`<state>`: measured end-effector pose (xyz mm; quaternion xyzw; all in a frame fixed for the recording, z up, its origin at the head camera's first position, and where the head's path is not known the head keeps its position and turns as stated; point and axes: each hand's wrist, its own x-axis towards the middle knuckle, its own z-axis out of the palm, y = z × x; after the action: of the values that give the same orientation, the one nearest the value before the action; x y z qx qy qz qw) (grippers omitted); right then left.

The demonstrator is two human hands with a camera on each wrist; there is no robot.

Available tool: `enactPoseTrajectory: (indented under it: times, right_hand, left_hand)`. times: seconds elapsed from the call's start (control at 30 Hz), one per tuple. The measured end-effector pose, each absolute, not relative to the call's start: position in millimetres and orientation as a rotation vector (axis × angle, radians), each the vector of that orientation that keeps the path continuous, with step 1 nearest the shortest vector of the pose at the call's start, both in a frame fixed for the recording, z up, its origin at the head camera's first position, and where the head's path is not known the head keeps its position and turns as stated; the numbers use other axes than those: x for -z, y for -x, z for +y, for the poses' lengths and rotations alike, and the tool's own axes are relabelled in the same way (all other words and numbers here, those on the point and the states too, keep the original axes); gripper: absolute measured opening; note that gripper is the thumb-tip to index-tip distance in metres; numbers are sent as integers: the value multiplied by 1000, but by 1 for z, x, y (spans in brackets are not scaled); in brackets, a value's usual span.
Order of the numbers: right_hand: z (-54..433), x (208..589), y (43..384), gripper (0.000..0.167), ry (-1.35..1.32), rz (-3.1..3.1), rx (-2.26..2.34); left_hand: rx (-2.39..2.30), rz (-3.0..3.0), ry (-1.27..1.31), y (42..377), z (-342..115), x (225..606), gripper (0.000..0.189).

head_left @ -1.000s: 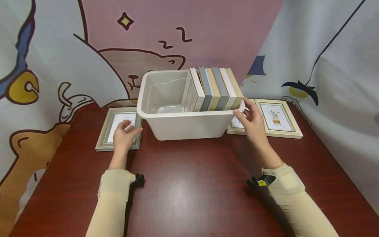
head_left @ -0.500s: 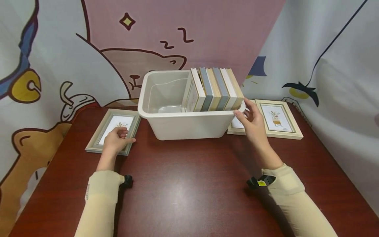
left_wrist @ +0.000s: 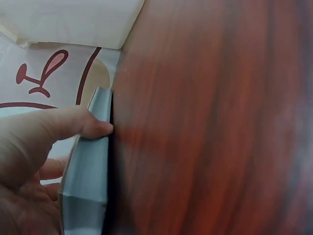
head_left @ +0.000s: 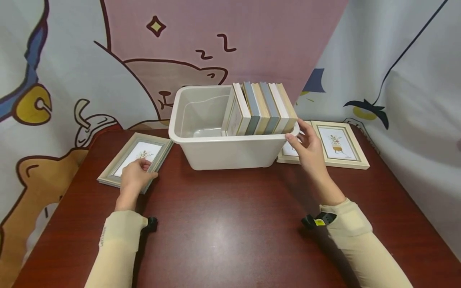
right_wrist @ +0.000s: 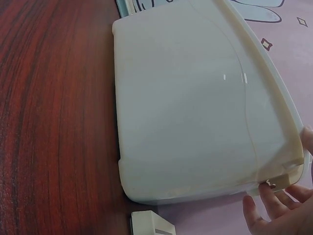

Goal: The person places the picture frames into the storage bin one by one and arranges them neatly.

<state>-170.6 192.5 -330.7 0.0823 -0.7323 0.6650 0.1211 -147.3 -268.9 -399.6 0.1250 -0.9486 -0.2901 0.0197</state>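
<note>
In the head view my left hand holds the near right side of a grey-green picture frame, which lies turned at an angle on the table. Its thumb presses on the frame's outer edge, and the fingers lie over the front, partly hidden. At the right, my right hand grips the rim corner of a white plastic bin. Several picture frames, with cream, white and grey-blue edges, stand side by side in the bin's right half.
On the right of the dark red wooden table lies a cream picture frame with a plant print. Another cream frame lies partly behind the bin and my right hand. A cartoon-printed curtain hangs behind the table.
My left hand has moved left and toward me, and the grey-green frame has slid and turned with it, away from the bin. The right hand and the bin have stayed put.
</note>
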Motion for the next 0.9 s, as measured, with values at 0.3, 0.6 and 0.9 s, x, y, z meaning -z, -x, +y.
enactPoseTrajectory:
  times: [0.3, 0.6, 0.9]
  right_hand:
    - [194, 332, 170, 57, -222, -2147, -1936]
    - [193, 335, 173, 56, -291, -2096, -1947]
    - [194, 336, 174, 56, -298, -2097, -1933]
  left_hand:
    - [943, -2815, -348, 134, -271, 377, 43]
    - [946, -2691, -328, 120, -269, 338, 45]
    - [1009, -2404, -286, 115, -246, 284, 41]
